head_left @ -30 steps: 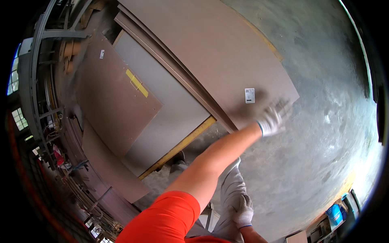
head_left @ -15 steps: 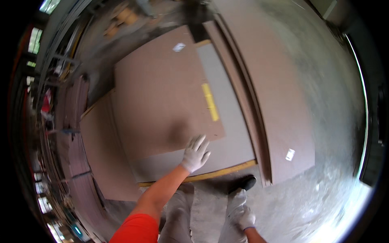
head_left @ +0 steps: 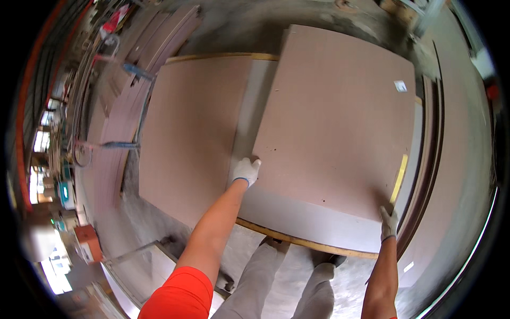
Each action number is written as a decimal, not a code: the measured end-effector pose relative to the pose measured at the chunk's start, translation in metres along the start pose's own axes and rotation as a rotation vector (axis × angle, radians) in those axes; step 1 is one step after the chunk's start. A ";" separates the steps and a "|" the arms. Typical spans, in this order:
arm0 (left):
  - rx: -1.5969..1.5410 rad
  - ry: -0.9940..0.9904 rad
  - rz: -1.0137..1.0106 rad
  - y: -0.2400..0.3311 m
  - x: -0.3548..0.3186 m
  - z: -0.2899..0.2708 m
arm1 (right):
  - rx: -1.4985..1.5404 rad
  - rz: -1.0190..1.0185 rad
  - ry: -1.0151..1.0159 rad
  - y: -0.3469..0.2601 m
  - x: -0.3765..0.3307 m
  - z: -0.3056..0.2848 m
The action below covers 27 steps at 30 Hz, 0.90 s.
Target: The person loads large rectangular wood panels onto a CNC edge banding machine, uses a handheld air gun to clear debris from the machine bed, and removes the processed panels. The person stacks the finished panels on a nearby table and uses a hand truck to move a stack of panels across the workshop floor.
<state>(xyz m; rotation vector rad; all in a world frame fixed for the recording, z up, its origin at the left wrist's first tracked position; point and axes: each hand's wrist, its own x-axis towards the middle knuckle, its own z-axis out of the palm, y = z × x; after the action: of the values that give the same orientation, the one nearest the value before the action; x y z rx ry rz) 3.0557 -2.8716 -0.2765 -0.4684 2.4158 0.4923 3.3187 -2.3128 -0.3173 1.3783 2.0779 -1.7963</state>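
Over the concrete floor (head_left: 299,274) I see a flat grey board (head_left: 297,217), yellowish edging (head_left: 313,245) along its rim; directly on the grey board lies 1 large brown panel (head_left: 340,122) with a yellow strip (head_left: 399,178).

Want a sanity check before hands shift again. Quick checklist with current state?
1. Gloves on both hands: ok.
2. Left hand at the left edge of the brown panel: ok.
3. Right hand at the panel's near right corner: ok.
4. Fingers hooked under the panel: cannot tell; the undersides are hidden.
5. Panel lined up with the near edge of the grey board: not ok; grey shows in front.
6. Shoes clear of the yellow edging: cannot tell; they're close to it.
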 end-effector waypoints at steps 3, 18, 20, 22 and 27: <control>-0.169 -0.017 0.010 -0.021 0.010 -0.021 | -0.119 0.058 0.004 0.032 -0.019 0.008; -0.973 0.263 -0.469 -0.405 -0.170 -0.041 | -0.243 0.137 -0.252 -0.026 -0.212 0.194; -0.920 0.320 -0.516 -0.428 -0.157 -0.055 | -0.140 0.145 -0.281 -0.024 -0.228 0.229; -0.868 0.355 -0.577 -0.434 -0.131 -0.098 | -0.187 0.060 -0.317 -0.053 -0.253 0.267; -0.820 0.526 -0.465 -0.491 -0.066 -0.184 | -0.389 0.050 -0.333 -0.106 -0.297 0.381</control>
<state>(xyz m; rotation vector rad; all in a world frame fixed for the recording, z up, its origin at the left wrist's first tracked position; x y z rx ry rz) 3.2289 -3.3671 -0.2127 -1.6331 2.3439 1.2619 3.2454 -2.7848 -0.1881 0.9482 2.0450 -1.3865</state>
